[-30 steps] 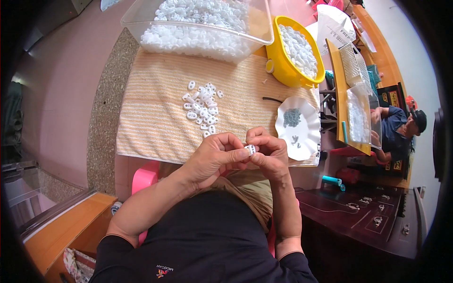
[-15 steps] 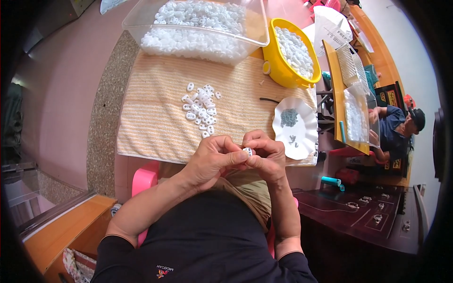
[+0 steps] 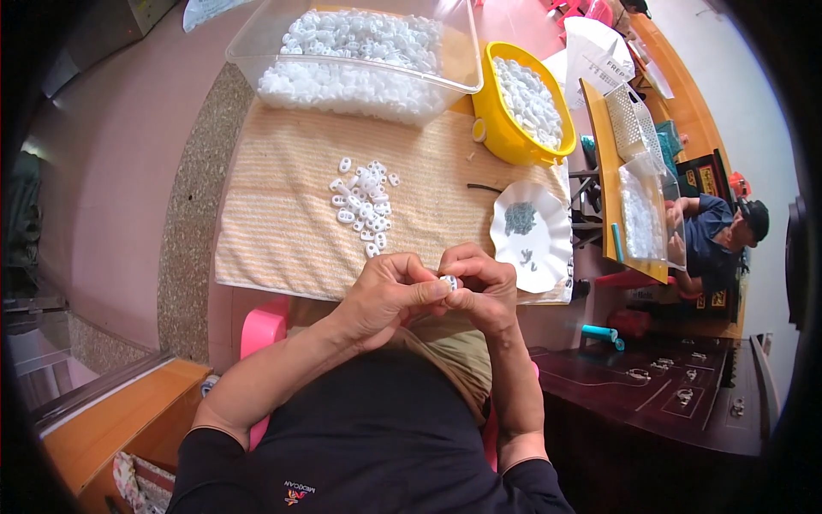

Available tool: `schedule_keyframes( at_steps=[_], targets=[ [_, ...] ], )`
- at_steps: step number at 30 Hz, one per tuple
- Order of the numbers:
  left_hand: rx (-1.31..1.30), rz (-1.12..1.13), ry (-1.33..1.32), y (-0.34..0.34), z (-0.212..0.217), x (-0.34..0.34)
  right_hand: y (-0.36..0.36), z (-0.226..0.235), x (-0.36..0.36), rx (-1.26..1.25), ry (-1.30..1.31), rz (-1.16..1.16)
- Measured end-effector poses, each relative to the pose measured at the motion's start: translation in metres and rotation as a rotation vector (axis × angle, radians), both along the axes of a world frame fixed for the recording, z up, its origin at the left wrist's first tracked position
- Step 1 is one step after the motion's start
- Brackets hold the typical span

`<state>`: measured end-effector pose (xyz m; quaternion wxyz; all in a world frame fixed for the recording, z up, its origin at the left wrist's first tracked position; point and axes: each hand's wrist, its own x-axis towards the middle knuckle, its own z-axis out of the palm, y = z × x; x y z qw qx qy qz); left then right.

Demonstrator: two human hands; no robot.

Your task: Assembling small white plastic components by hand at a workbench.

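Observation:
My left hand (image 3: 387, 295) and my right hand (image 3: 485, 288) meet at the near edge of the towel-covered table. Pinched between their fingertips is a small white oval plastic piece (image 3: 449, 282) with dark spots on its face. Both hands are closed on it, and the fingers hide part of it. Beyond my left hand lies a loose pile of similar white two-holed pieces (image 3: 366, 201). To the right of my right hand sits a white wavy-rimmed plate (image 3: 555, 244) holding a heap of tiny grey bits (image 3: 521, 218), too small to make out.
A clear plastic bin (image 3: 351, 110) full of white pieces stands at the far side, beside a yellow tub (image 3: 505, 137) of white parts. A short black strip (image 3: 485, 187) lies by the plate on the striped towel (image 3: 274, 223). Farther right, another person (image 3: 715, 227) works at a tray.
The table and its contents have shifted slightly in the picture. Both hands stay together on the white piece, with only small movements of the fingers.

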<state>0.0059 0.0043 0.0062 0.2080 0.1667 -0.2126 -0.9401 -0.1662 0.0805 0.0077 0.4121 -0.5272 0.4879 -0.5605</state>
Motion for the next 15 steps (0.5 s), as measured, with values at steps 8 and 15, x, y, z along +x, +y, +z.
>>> schedule_keyframes(
  at_steps=[8, 15],
  targets=[
    [0.026, -0.004, 0.032, -0.0020, -0.0013, -0.0018, -0.0021, 0.0091, 0.0063, 0.060, -0.024, -0.047],
    [0.096, -0.005, 0.028, -0.0061, -0.0045, -0.0041, -0.0073, 0.0056, 0.0042, 0.037, -0.052, -0.085]
  ],
)
